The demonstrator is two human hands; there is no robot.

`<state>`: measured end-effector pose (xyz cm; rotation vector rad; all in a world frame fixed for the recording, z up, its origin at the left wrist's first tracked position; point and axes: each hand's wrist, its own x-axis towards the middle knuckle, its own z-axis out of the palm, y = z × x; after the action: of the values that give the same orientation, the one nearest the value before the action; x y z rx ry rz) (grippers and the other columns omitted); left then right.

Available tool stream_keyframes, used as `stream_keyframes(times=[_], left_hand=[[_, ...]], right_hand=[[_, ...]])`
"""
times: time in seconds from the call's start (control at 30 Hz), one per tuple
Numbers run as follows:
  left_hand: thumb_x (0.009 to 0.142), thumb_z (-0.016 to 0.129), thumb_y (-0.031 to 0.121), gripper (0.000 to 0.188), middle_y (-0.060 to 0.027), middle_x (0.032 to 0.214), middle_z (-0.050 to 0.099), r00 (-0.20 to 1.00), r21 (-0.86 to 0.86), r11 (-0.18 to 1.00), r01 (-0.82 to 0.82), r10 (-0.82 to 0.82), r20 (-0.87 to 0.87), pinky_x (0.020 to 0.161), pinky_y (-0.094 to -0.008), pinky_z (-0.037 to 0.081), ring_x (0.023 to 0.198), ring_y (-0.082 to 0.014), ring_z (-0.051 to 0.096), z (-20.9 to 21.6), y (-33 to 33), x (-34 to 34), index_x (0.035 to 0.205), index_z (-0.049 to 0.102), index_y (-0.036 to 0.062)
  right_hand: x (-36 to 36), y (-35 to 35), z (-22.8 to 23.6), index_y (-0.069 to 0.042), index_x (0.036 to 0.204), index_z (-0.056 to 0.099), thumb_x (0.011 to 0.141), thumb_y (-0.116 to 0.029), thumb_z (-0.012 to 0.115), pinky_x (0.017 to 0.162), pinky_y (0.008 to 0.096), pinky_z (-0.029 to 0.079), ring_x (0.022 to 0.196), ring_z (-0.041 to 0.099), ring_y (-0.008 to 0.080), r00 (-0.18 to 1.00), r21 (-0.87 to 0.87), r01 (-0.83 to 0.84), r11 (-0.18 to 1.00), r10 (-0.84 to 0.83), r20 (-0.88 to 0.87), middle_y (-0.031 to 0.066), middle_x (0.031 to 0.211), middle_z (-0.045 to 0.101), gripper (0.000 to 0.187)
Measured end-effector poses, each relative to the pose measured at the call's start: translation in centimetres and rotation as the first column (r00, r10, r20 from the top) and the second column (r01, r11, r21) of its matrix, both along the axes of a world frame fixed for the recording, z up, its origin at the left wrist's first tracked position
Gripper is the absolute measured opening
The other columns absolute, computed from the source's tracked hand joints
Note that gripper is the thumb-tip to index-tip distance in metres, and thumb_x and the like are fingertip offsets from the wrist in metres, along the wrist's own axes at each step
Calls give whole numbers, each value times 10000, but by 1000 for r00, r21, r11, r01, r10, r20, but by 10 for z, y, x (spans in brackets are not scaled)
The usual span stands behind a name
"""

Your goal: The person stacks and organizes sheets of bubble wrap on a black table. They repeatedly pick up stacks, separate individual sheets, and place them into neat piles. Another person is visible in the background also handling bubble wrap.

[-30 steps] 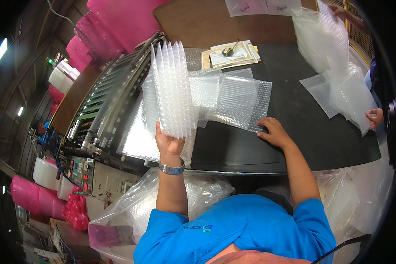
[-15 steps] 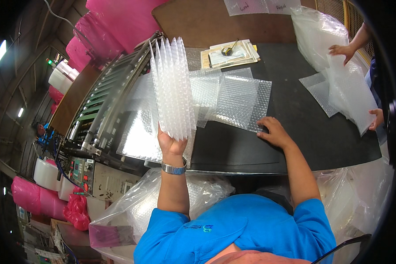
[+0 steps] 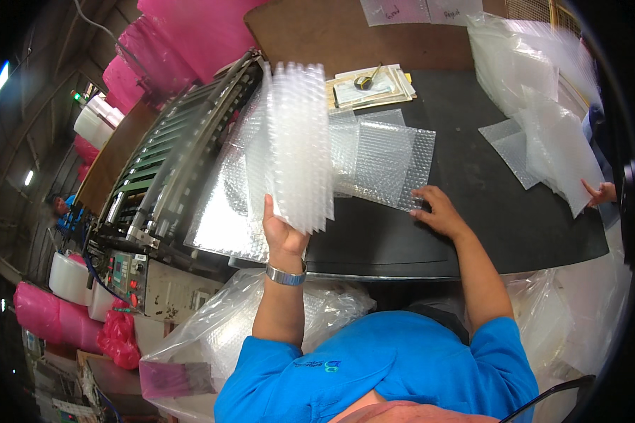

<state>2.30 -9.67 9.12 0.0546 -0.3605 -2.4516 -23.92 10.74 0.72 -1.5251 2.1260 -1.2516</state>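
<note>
My left hand (image 3: 286, 236) is closed around the lower end of a stack of bubble wrap bags (image 3: 300, 144), held upright above the table. The bags fan slightly apart at their edges. My right hand (image 3: 441, 213) rests on the dark table with fingers apart, its fingertips touching the right edge of a flat bubble wrap bag (image 3: 381, 166). More clear bags lie overlapped beside it, partly hidden behind the held stack. Under and left of the stack, a shiny bubble wrap sheet (image 3: 222, 225) lies beside the roller machine.
The roller machine (image 3: 159, 166) and its control box (image 3: 127, 278) stand left. Papers with a tape measure (image 3: 363, 82) lie at the back. A co-worker's hand (image 3: 600, 192) is by loose bubble wrap (image 3: 554, 144) at right. A plastic bag (image 3: 261, 317) sits below the table edge.
My left hand and the stack have moved right and slightly down. My right hand has stayed put. One co-worker hand has left the bubble wrap, and blurred clear plastic shows at the upper right.
</note>
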Motion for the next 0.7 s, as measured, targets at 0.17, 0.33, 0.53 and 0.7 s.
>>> stream_keyframes(times=[0.17, 0.33, 0.53, 0.7], left_hand=[[936, 368, 405, 539, -173, 1333, 393, 943, -282, 954, -106, 186, 276, 999, -450, 356, 1203, -309, 408, -13, 41, -25, 1328, 321, 38], [856, 595, 227, 523, -129, 1221, 458, 905, -502, 865, 13, 203, 373, 959, -378, 373, 1122, -231, 454, -43, 93, -50, 1270, 364, 6], [799, 662, 355, 654, -130, 1199, 473, 900, -801, 431, 417, -74, 429, 940, -366, 371, 1113, -206, 451, -60, 117, -66, 1261, 381, -14], [789, 677, 274, 622, -118, 1232, 465, 851, -832, 185, 523, -76, 519, 951, -375, 389, 1146, -239, 447, -56, 93, -91, 1281, 388, 27]], right_hand=[[41, 22, 7, -124, 1403, 205, 565, -661, 701, 1008, 389, 295, 1253, 340, 287, 586, -342, -38, 939, 298, 753, 148, 1361, 336, 1112], [76, 50, 26, -79, 1385, 189, 587, -581, 732, 981, 455, 354, 1226, 380, 277, 331, -491, 196, 849, 414, 848, 141, 1335, 371, 1088], [39, 126, 7, -5, 1239, 415, 694, -290, 689, 910, 411, 449, 1070, 532, 273, 314, -409, 513, 755, 278, 908, 140, 1140, 542, 673], [13, 277, -38, 9, 1174, 482, 669, -262, 677, 829, 416, 505, 942, 604, 283, 305, -321, 606, 728, 160, 939, 152, 1053, 594, 605]])
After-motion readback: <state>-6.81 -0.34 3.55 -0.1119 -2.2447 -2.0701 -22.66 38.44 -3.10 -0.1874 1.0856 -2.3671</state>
